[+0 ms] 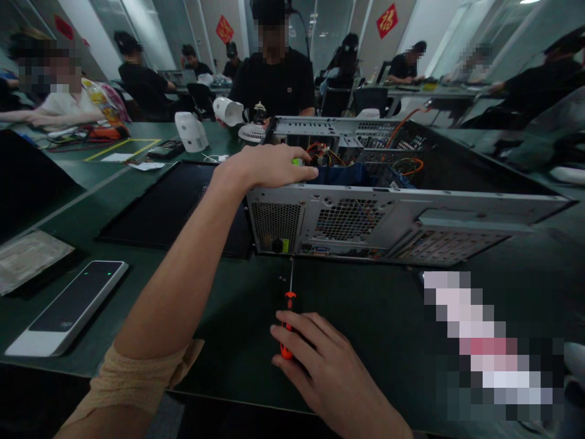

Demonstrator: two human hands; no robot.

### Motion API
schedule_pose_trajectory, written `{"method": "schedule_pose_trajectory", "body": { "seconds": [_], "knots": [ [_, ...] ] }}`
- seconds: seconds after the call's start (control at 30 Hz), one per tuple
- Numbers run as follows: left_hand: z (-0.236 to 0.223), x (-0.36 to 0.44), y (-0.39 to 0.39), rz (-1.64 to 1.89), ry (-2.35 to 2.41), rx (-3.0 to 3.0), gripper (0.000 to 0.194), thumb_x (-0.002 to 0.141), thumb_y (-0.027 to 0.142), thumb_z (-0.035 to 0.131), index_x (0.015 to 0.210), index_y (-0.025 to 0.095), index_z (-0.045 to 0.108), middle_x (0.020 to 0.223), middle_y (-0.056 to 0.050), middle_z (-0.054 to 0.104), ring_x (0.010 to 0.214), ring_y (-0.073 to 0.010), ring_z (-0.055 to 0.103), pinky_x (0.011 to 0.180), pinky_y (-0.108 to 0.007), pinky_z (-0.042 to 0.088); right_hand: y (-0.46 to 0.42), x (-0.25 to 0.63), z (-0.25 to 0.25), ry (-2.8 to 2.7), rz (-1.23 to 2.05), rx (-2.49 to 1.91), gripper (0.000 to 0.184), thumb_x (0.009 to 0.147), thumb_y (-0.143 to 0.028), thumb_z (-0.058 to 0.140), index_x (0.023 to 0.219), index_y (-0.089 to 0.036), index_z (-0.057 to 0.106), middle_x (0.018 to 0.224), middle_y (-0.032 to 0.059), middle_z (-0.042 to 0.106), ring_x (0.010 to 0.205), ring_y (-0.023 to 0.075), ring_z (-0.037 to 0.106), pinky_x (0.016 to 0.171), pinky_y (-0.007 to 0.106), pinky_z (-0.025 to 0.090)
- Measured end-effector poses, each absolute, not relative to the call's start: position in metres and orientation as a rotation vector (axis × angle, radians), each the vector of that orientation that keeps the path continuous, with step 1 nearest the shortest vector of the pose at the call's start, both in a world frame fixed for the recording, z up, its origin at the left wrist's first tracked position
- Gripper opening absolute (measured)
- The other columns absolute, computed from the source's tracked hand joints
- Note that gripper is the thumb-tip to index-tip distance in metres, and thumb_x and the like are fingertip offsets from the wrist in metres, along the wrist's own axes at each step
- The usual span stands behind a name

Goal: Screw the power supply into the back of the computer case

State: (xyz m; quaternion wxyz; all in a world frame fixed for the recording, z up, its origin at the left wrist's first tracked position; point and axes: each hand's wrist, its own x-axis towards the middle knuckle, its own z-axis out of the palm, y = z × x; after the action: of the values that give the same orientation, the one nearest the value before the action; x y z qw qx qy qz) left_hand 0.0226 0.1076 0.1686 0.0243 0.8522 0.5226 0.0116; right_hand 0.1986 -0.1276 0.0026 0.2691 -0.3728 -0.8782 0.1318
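A computer case (351, 194) lies on its side, its upper side open and its rear panel facing me. My left hand (269, 166) reaches over the case's top left corner, thumb and fingers gripping there; some fingertips are hidden inside. Below it, the power supply's mesh vent (276, 219) shows in the rear panel. In my right hand (315, 350) is an orange and black screwdriver (290, 302), held by its handle between thumb and fingers. Its shaft points away from me, with the tip at the panel's lower edge; contact with a screw cannot be made out.
A black side panel (159, 207) lies left of the case. A white-and-black device (73, 308) and a packet (31, 259) are farther left. Small screws (282, 278) lie beside the screwdriver. White camera-like parts (191, 132) stand behind, and a person (278, 79) sits opposite.
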Motion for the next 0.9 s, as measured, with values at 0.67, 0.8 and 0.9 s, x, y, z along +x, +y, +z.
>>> {"method": "schedule_pose_trajectory", "body": {
  "seconds": [0.67,0.8,0.9],
  "knots": [
    [0.1701,0.0263,0.1073,0.030,1.653,2.585,0.080,0.097,0.076,0.036,0.160,0.028,0.050,0.160,-0.005,0.056,0.141,-0.0357,0.057,0.118,-0.046,0.039,-0.1296,0.2041,0.0008,-2.236,0.093,-0.888,0.013,0.111,-0.025,0.055,0.111,-0.019,0.067,0.119,0.0053,0.077,0.094,0.0170,0.074,0.084,0.032,0.056],
    [0.1706,0.0265,0.1065,0.021,1.658,2.591,0.079,0.097,0.075,0.035,0.160,0.029,0.049,0.160,-0.005,0.056,0.142,-0.0342,0.057,0.118,-0.046,0.039,-0.1292,0.2024,0.0020,-2.229,0.074,-0.916,0.014,0.109,-0.023,0.056,0.111,-0.021,0.069,0.112,0.0070,0.076,0.084,0.0175,0.070,0.070,0.030,0.055],
    [0.1705,0.0267,0.1060,0.021,1.657,2.590,0.078,0.097,0.074,0.035,0.160,0.030,0.050,0.160,-0.004,0.056,0.142,-0.0344,0.056,0.118,-0.046,0.039,-0.1301,0.2014,0.0021,-2.257,0.114,-0.898,0.017,0.109,-0.021,0.054,0.117,-0.022,0.069,0.109,0.0051,0.076,0.080,0.0172,0.068,0.068,0.031,0.055]
  ]
}}
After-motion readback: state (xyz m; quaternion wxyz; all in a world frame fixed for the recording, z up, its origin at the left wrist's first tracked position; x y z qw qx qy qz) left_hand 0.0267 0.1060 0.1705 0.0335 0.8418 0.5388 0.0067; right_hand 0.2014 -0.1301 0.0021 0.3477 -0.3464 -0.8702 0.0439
